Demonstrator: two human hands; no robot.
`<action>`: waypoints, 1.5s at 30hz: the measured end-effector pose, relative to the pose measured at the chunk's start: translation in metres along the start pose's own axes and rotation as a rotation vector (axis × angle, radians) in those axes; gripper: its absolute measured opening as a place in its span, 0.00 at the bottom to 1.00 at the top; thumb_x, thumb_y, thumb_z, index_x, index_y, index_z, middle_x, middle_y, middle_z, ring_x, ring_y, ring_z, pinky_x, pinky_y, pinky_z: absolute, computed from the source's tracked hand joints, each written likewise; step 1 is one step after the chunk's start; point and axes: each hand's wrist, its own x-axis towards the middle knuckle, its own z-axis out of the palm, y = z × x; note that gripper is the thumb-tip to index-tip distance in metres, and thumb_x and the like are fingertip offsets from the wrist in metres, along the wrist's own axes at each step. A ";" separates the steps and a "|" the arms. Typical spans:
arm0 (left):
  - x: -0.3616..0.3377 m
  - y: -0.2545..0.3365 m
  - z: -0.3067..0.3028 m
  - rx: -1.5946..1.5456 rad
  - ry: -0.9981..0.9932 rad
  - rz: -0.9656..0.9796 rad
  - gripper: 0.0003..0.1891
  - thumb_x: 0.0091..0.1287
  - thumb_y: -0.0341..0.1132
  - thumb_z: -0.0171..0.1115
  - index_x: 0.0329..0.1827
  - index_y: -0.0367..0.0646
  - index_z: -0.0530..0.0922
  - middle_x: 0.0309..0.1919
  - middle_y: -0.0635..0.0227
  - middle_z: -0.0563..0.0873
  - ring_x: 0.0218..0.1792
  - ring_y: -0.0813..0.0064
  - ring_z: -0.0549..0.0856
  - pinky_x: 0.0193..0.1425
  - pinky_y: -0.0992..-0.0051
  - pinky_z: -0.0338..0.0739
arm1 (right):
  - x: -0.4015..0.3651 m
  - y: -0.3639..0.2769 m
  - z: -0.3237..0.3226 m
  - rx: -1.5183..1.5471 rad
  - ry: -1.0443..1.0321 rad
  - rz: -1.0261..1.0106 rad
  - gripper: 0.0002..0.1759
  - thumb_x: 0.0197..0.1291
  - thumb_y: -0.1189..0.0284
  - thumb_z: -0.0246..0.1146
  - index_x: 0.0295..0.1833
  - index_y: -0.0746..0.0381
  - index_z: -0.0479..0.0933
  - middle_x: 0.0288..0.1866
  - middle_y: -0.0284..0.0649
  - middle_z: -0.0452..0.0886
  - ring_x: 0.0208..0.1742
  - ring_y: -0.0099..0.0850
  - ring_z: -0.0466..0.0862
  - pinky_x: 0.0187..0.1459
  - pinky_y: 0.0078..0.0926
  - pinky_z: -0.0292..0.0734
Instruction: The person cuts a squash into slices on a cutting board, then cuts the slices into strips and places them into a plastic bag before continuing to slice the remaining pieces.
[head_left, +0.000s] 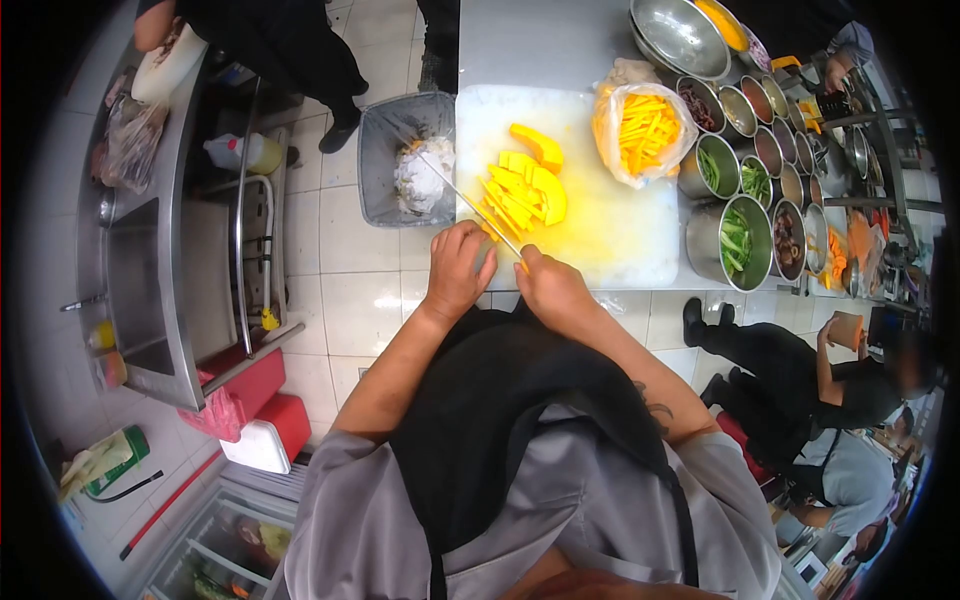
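Observation:
My right hand (552, 288) is closed around the handle of a long knife (470, 206). Its blade slants up and left across the cutting board's left edge, with the tip over the bin. Close to the blade, my left hand (460, 268) has its fingers curled at the board's near left corner; what lies under them is hidden. Orange-yellow pumpkin slices (522, 190) lie fanned out on the white cutting board (625, 235), just beyond the blade. A thicker curved pumpkin wedge (538, 147) sits behind them.
A plastic bag of pumpkin sticks (645, 130) stands on the board's far right. Several metal pots (732, 243) of cut vegetables crowd the right side. A grey lined bin (375, 175) stands left of the table. Co-workers (800, 370) are at right and upper left (265, 45).

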 end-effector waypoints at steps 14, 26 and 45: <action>0.005 -0.001 0.002 0.028 -0.030 0.011 0.18 0.63 0.29 0.75 0.54 0.41 0.82 0.53 0.58 0.83 0.54 0.54 0.82 0.62 0.56 0.73 | 0.009 0.022 0.000 0.201 -0.097 0.103 0.15 0.77 0.65 0.59 0.51 0.68 0.75 0.34 0.60 0.85 0.38 0.61 0.87 0.44 0.55 0.81; 0.020 0.033 -0.027 0.046 -0.086 0.041 0.25 0.65 0.31 0.71 0.66 0.36 0.79 0.67 0.53 0.80 0.70 0.48 0.77 0.76 0.50 0.68 | -0.013 0.017 -0.036 -0.013 0.199 -0.034 0.13 0.72 0.68 0.66 0.53 0.65 0.77 0.38 0.56 0.86 0.39 0.56 0.88 0.42 0.49 0.83; 0.047 0.045 -0.028 0.061 -0.395 0.191 0.25 0.67 0.33 0.69 0.67 0.34 0.78 0.65 0.51 0.82 0.73 0.52 0.78 0.82 0.44 0.62 | -0.028 0.028 -0.031 -0.082 0.170 -0.030 0.18 0.68 0.70 0.70 0.59 0.64 0.79 0.43 0.52 0.85 0.43 0.54 0.88 0.46 0.49 0.84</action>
